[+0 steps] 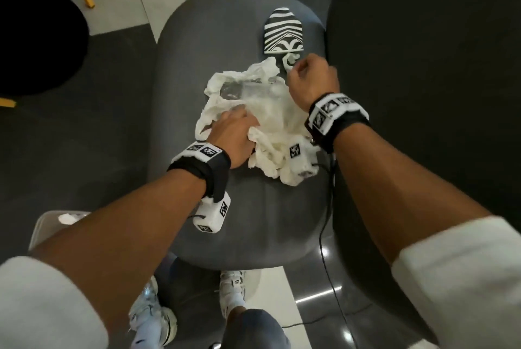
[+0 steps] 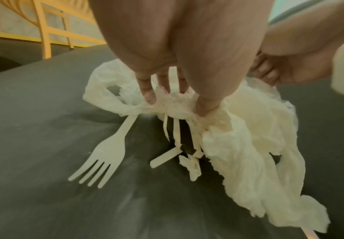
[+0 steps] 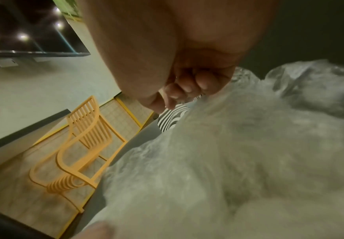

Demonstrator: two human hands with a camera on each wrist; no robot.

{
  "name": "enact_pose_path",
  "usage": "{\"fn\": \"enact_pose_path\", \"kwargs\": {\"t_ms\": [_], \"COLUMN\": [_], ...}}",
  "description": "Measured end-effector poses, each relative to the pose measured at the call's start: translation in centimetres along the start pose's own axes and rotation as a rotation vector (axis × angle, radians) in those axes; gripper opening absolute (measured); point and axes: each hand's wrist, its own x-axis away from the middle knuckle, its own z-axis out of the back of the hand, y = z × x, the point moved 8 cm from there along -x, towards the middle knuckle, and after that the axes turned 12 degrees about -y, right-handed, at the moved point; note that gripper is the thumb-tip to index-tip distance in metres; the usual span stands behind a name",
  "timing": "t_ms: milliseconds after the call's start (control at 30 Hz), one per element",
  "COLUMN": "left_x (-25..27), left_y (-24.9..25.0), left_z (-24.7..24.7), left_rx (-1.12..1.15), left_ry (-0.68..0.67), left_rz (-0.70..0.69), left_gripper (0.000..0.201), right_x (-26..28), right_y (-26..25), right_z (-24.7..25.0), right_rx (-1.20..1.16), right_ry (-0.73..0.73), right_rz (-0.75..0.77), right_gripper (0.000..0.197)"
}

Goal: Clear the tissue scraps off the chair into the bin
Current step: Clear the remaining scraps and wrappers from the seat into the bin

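A heap of white tissue scraps mixed with clear plastic wrap lies in the middle of the grey chair seat. My left hand grips the heap's left side. In the left wrist view my left hand pinches tissue between thumb and fingers, slightly off the seat. A white fork and thin strips lie beneath it. My right hand is curled at the heap's far right edge. Up close, my right hand pinches the crinkled plastic.
A black-and-white striped item lies at the seat's far end. A pale bin stands on the floor at lower left, mostly hidden by my left arm. A dark round table borders the seat's right side. A thin cable hangs there.
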Motion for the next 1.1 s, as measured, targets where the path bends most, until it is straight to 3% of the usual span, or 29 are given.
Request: {"fn": "enact_pose_path", "kwargs": {"t_ms": [100,267,367,500,667,833,933,1033,1100], "left_x": [-0.2,-0.6,-0.4,0.0,0.2,1.5,3.7,6.8,8.9], "left_y": [-0.8,-2.0,-2.6,-3.1,-3.2,-3.2,-4.8,-8.0,-10.3], "left_z": [1.7,3.6,3.4,3.3,4.6,5.7,5.8,6.6,6.7], "left_rx": [0.109,0.08,0.042,0.054,0.173,0.246,0.339,0.601,0.89], "left_ry": [0.035,0.068,0.057,0.07,0.186,0.202,0.234,0.392,0.448], "left_rz": [0.039,0.076,0.081,0.088,0.101,0.095,0.183,0.296,0.313], "left_gripper": [0.035,0.032,0.028,0.028,0.02,0.046,0.048,0.05,0.065], "right_x": [-4.0,-9.2,-11.4,-11.8,-10.3,-7.0,-3.6,0.5,3.2], "right_y": [-0.9,-0.7,-0.5,-0.7,-2.5,-6.6,-10.3,-15.2,-17.8], "right_z": [-0.2,-1.0,-2.0,-2.2,-2.7,-1.1,-1.5,-4.6,-8.6], "right_rx": [0.06,0.071,0.043,0.037,-0.003,0.0,0.089,0.224,0.177], "right_ry": [-0.038,-0.027,-0.062,-0.087,-0.179,-0.135,-0.071,-0.033,-0.179], "right_rz": [-0.03,-0.185,-0.164,-0.125,-0.014,0.165,0.265,0.419,0.516], "right_gripper": [0.036,0.088,0.095,0.082,0.041,0.033,0.033,0.033,0.029]}}
